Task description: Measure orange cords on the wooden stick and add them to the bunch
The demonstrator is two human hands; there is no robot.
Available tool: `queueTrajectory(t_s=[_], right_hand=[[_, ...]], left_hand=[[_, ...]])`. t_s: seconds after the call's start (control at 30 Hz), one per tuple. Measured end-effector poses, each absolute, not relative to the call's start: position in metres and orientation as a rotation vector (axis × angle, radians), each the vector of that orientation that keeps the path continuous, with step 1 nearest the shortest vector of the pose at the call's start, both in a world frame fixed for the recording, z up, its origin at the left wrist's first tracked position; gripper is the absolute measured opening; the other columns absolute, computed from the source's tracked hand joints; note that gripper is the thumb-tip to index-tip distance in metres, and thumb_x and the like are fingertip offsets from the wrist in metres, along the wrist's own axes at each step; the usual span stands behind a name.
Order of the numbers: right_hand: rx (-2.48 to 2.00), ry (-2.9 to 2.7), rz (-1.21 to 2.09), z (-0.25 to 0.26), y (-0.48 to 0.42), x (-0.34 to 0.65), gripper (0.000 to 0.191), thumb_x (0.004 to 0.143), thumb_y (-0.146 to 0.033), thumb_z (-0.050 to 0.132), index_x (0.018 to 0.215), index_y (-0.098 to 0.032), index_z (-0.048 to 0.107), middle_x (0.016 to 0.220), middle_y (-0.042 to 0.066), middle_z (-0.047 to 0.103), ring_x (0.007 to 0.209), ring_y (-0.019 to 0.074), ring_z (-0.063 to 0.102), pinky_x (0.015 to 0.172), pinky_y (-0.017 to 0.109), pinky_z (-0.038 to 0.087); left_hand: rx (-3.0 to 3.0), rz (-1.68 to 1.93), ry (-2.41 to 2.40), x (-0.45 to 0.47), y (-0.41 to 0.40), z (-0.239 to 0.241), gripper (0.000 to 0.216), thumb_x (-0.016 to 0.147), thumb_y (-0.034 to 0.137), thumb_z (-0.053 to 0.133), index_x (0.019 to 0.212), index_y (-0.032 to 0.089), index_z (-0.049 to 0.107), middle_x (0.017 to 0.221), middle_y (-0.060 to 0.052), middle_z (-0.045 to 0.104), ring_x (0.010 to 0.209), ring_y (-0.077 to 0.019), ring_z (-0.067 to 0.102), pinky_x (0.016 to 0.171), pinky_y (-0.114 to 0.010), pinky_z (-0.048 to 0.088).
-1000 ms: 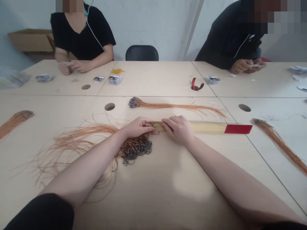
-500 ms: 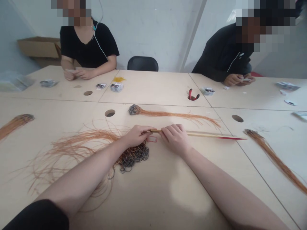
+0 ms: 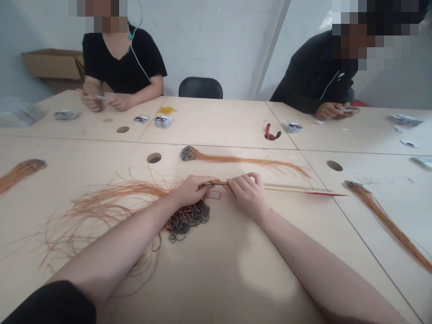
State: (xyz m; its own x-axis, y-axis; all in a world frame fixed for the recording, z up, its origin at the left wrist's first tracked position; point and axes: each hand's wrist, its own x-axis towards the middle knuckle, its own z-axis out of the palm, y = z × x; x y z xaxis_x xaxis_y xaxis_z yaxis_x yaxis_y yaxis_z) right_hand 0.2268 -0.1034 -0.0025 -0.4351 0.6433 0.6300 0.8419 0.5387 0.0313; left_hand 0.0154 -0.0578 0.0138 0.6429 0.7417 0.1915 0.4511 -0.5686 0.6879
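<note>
My left hand (image 3: 192,189) is closed in a pinch at the left end of a long flat wooden stick (image 3: 290,189) with a red tip. My right hand (image 3: 246,191) grips the same stick just right of the left hand, fingers curled over it. The stick is tilted on edge, so it looks thin. A small reddish clip (image 3: 214,195) lies on the table between my hands. Under my left wrist lies a heap of dark metal rings (image 3: 187,218) tied to loose orange strings (image 3: 101,211) that spread out to the left.
Tidy orange string bundles lie at centre (image 3: 236,159), far left (image 3: 18,171) and right (image 3: 388,220). Red-handled pliers (image 3: 272,132) stick out of a table hole. Two other people sit across the table, handling small packets (image 3: 163,120). A black chair (image 3: 200,87) stands behind.
The stick lay flat a second ago, showing its broad face; it has since turned on edge. My hands stayed in place. The view tilted up slightly.
</note>
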Motion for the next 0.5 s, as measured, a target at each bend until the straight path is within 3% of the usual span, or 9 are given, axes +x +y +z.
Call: queueTrajectory(t_s=[0.13, 0.37, 0.5], right_hand=[[-1.187, -2.209, -0.501, -0.0017, -0.1035, 0.2267, 0.013, 0.091, -0.025, 0.045, 0.087, -0.02, 0.056, 0.073, 0.003, 0.058, 0.075, 0.0163, 0.049, 0.084, 0.035, 0.028], [-1.191, -2.195, -0.501, -0.0016, -0.1017, 0.2258, 0.014, 0.091, -0.026, 0.045, 0.087, -0.019, 0.057, 0.073, 0.003, 0.059, 0.076, 0.0167, 0.05, 0.08, 0.034, 0.03], [-1.18, -2.202, -0.483, 0.0006, -0.1024, 0.2259, 0.016, 0.09, -0.023, 0.046, 0.102, -0.018, 0.056, 0.084, 0.006, 0.062, 0.082, 0.0177, 0.051, 0.079, 0.034, 0.031]], left_hand=[[2.29, 0.638, 0.93, 0.0157, -0.0584, 0.0142, 0.032, 0.086, 0.027, 0.045, 0.112, 0.019, 0.063, 0.082, -0.002, 0.07, 0.061, -0.0107, 0.06, 0.068, -0.021, 0.046], [2.285, 0.59, 0.903, 0.0161, -0.0591, 0.0178, 0.029, 0.086, 0.023, 0.045, 0.109, 0.02, 0.063, 0.066, 0.001, 0.065, 0.056, -0.0093, 0.057, 0.061, -0.019, 0.043], [2.132, 0.539, 0.891, 0.0156, -0.0605, 0.0187, 0.022, 0.084, 0.025, 0.047, 0.098, 0.017, 0.063, 0.06, 0.002, 0.062, 0.051, -0.0087, 0.056, 0.053, -0.018, 0.042]])
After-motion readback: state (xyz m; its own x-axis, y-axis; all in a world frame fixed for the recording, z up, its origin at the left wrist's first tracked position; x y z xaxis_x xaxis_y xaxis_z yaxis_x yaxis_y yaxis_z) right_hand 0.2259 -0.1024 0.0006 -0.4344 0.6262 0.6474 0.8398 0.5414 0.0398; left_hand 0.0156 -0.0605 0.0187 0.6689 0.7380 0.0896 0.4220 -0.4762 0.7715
